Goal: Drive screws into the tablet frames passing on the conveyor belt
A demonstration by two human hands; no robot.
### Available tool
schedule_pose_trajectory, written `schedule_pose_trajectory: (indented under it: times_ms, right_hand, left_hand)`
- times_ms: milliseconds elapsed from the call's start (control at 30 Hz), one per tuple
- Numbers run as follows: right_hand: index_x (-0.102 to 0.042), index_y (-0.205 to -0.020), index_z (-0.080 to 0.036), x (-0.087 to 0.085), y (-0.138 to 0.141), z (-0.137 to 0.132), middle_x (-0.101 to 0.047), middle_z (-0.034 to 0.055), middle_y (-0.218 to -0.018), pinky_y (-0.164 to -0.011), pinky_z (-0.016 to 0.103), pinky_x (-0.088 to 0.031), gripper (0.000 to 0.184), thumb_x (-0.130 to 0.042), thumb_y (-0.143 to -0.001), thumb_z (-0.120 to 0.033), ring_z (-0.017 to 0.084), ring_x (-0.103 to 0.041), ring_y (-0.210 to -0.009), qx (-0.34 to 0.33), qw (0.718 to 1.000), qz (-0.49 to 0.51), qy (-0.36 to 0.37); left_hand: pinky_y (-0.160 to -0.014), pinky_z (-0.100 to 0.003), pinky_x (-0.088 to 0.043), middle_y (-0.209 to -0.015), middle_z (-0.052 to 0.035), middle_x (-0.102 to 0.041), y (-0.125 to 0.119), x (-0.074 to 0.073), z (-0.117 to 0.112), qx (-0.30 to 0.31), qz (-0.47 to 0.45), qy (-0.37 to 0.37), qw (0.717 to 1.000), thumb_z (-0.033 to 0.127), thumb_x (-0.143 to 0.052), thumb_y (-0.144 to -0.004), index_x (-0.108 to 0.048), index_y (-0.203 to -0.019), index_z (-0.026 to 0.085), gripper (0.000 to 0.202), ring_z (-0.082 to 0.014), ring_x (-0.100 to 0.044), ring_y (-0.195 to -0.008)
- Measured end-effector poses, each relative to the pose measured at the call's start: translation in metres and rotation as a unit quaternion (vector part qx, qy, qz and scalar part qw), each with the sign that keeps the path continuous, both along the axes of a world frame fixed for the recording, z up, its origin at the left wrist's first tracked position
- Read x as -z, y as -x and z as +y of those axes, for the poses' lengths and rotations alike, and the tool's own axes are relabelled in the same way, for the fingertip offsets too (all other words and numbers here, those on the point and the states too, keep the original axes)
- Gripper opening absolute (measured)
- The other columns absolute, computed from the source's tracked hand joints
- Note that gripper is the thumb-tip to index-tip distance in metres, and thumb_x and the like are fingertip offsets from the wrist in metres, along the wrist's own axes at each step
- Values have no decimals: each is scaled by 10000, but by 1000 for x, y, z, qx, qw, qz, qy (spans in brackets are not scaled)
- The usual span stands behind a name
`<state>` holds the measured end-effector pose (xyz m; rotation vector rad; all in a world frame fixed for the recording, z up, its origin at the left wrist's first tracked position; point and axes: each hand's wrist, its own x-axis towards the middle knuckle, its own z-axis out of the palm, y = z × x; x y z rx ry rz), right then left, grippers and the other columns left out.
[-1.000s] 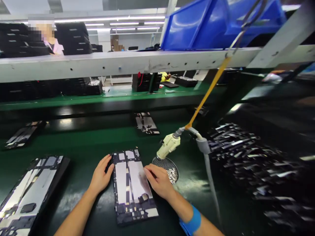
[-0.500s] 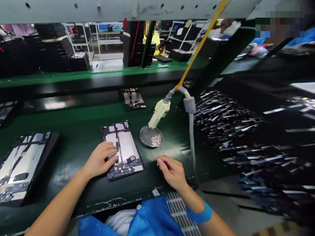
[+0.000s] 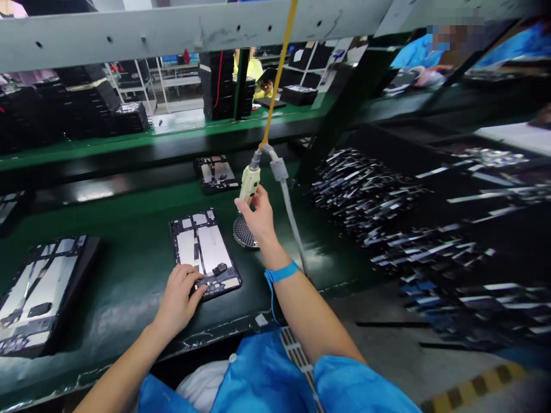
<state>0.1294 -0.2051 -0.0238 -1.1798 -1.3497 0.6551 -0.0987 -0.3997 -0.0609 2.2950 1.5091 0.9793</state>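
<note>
A black tablet frame (image 3: 202, 249) with silver plates lies face up on the green belt in front of me. My left hand (image 3: 178, 301) rests on its near left corner, fingers curled over the edge. My right hand (image 3: 257, 218) is raised and closed round the lower end of a cream electric screwdriver (image 3: 249, 182), which hangs from a yellow cord (image 3: 275, 74) with a grey hose (image 3: 288, 206) beside it. Just under that hand sits a round perforated screw dish (image 3: 241, 232). A blue strap (image 3: 280, 271) circles my right wrist.
Another open tablet frame (image 3: 38, 292) lies at the left, and one more (image 3: 215, 173) sits farther back on the belt. A heap of dark metal strips (image 3: 387, 218) fills the right side. A grey beam (image 3: 172, 34) crosses overhead. People work beyond the far bench.
My right hand has risen from the belt and taken hold of the hanging screwdriver. My left hand has slid down to the frame's near corner. The view has tilted down.
</note>
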Motion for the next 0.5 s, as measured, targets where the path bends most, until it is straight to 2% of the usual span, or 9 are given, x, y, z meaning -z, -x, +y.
schedule_pose_trajectory:
  times_ms: [67, 133, 233, 333, 500]
  right_hand:
    - [-630, -1107, -179, -7, 2, 15, -728, 92, -938, -746, 415, -607, 513, -714, -814, -591, 278, -737, -863, -68, 997, 33, 17]
    - [-642, -953, -186, -13, 0, 23, -703, 42, -787, -647, 361, -585, 431, -718, -811, -586, 235, -725, -712, -97, 994, 39, 17]
    - [-656, -967, -197, -17, -9, 24, -696, 13, -727, -629, 332, -562, 394, -710, -830, -562, 199, -705, -662, -114, 993, 33, -15]
    - [-669, -977, -197, -12, -19, 16, -694, 7, -732, -625, 323, -544, 381, -700, -836, -549, 182, -681, -658, -106, 994, 18, -35]
    - [-660, -869, -192, 2, -30, 6, -639, -12, -670, -606, 307, -503, 332, -704, -831, -519, 164, -619, -631, -62, 997, -36, -16]
  left_hand:
    - [-917, -431, -565, -1041, -86, -666, -2, 0, -3, 15, 5, -16, 1000, 235, -599, -989, -634, -1122, 191, 144, -224, -621, -1001]
    - [-881, -390, -579, -1026, -84, -677, -4, 1, -8, 43, 21, -39, 998, 206, -605, -984, -633, -1172, 189, 191, -212, -637, -984]
    - [-933, -388, -585, -1027, -80, -698, -5, 2, -14, 75, 51, -95, 991, 155, -629, -962, -638, -1228, 192, 270, -199, -665, -979]
    - [-1018, -414, -566, -1037, -75, -719, -4, 4, -17, 77, 75, -131, 986, 134, -672, -933, -653, -1222, 186, 294, -192, -687, -980]
    - [-954, -388, -589, -1050, -85, -727, -4, 3, -15, 72, 104, -141, 982, 120, -724, -892, -676, -1186, 175, 303, -211, -681, -1012]
